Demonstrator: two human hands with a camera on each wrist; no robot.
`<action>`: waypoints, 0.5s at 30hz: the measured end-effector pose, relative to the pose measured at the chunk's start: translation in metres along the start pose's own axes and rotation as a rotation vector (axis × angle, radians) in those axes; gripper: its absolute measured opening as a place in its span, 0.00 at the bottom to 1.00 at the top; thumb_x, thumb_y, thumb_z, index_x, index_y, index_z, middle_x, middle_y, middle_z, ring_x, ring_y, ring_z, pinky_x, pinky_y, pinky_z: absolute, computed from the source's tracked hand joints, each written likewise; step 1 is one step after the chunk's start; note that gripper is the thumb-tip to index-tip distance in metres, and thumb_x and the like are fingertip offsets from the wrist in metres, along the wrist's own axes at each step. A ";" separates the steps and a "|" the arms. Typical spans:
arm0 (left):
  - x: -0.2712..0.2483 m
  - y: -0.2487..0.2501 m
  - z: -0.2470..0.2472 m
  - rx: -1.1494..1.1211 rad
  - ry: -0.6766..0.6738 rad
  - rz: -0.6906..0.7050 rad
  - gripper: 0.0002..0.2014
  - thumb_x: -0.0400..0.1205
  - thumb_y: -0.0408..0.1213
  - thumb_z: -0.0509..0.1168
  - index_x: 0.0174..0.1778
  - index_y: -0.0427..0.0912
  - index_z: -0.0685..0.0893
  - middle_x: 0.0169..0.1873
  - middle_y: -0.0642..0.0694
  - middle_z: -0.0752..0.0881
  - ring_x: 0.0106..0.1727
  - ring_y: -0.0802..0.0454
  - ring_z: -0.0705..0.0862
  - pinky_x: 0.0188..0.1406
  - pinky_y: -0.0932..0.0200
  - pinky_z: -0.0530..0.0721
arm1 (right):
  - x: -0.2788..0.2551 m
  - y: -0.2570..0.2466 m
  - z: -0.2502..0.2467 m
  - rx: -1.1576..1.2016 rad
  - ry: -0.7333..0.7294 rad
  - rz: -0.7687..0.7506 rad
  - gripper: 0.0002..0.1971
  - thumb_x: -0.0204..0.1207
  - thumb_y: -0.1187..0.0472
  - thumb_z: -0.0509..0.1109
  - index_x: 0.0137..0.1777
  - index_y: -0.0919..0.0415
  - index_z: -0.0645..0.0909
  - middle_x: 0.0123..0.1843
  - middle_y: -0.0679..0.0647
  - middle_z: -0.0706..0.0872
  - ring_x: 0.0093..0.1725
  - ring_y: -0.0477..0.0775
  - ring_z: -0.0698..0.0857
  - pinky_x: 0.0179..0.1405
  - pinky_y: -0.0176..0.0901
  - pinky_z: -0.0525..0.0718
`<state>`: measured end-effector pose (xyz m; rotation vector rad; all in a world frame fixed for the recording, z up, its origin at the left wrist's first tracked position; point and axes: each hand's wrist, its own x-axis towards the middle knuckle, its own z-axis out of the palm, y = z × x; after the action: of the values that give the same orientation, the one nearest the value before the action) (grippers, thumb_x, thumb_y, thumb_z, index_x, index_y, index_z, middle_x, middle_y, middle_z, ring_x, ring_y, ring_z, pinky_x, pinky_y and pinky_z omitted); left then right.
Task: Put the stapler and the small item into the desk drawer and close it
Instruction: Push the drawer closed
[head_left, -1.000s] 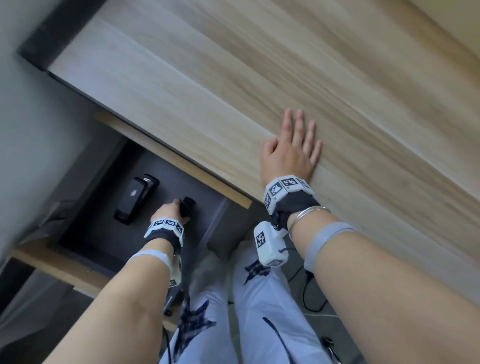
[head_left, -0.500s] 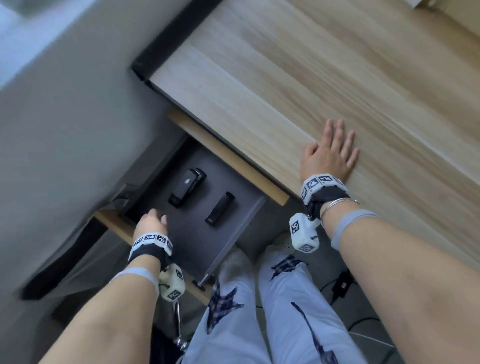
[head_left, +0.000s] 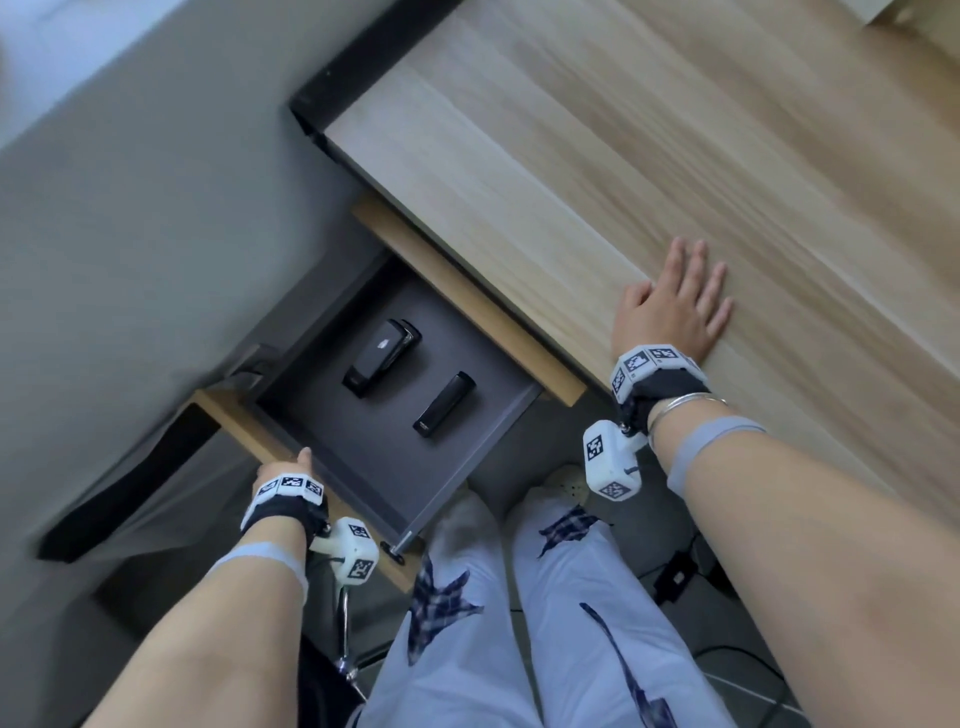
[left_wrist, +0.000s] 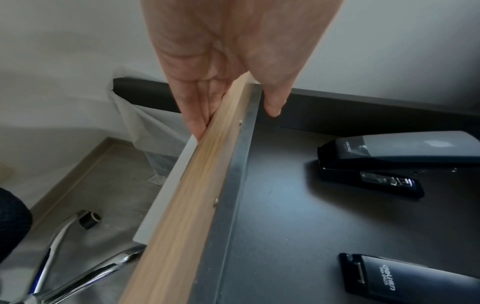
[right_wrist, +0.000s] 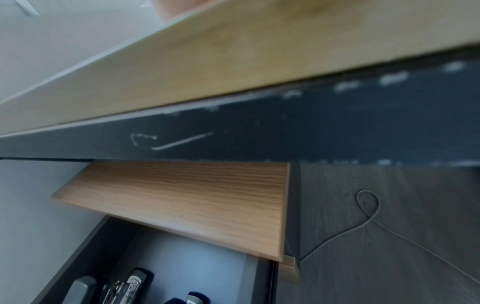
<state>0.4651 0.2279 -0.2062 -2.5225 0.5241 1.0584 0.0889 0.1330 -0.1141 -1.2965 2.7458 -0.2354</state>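
Observation:
The dark grey drawer (head_left: 374, 452) stands pulled out under the wooden desk top (head_left: 571, 156). Inside it lie the black stapler (head_left: 382, 358) (left_wrist: 389, 162) and, to its right, the small black item (head_left: 444, 405) (left_wrist: 402, 277), apart from each other. My left hand (head_left: 283, 467) (left_wrist: 235, 117) pinches the drawer's wooden front panel (left_wrist: 187, 205) near its left end, fingers (left_wrist: 197, 123) on the outer face and thumb inside. My right hand (head_left: 670, 312) lies flat on the desk top near its front edge, fingers straight.
A grey wall runs along the left of the drawer. My legs (head_left: 519, 623) are just below the drawer's right corner. A chrome chair base (left_wrist: 64, 236) and clear plastic sheet (left_wrist: 145, 123) sit on the floor below. A thin cable (right_wrist: 369, 216) lies under the desk.
My left hand let go of the small item inside the drawer and drew back to take the drawer's front panel. My right hand stayed flat on the desk.

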 end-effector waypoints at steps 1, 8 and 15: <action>-0.004 0.003 -0.001 -0.047 -0.011 -0.005 0.26 0.82 0.43 0.59 0.77 0.40 0.70 0.70 0.33 0.78 0.68 0.34 0.80 0.67 0.46 0.81 | 0.000 0.000 0.000 -0.008 -0.001 -0.001 0.32 0.78 0.57 0.53 0.84 0.49 0.57 0.87 0.48 0.57 0.87 0.56 0.54 0.84 0.59 0.49; -0.023 0.040 0.001 -0.177 -0.019 0.100 0.32 0.80 0.55 0.61 0.62 0.25 0.80 0.59 0.28 0.85 0.60 0.32 0.85 0.46 0.48 0.77 | 0.000 0.000 0.000 -0.013 0.012 -0.008 0.32 0.77 0.57 0.53 0.84 0.49 0.57 0.87 0.49 0.58 0.87 0.56 0.55 0.84 0.59 0.50; -0.043 0.100 0.005 -0.167 -0.074 0.304 0.36 0.74 0.60 0.66 0.63 0.28 0.79 0.55 0.31 0.89 0.58 0.34 0.87 0.56 0.47 0.83 | -0.001 0.000 0.001 0.006 0.054 -0.020 0.32 0.75 0.57 0.55 0.83 0.50 0.62 0.85 0.51 0.63 0.85 0.58 0.59 0.83 0.60 0.53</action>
<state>0.3877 0.1514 -0.1955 -2.5881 0.8505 1.3483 0.0894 0.1337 -0.1155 -1.3355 2.7757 -0.2839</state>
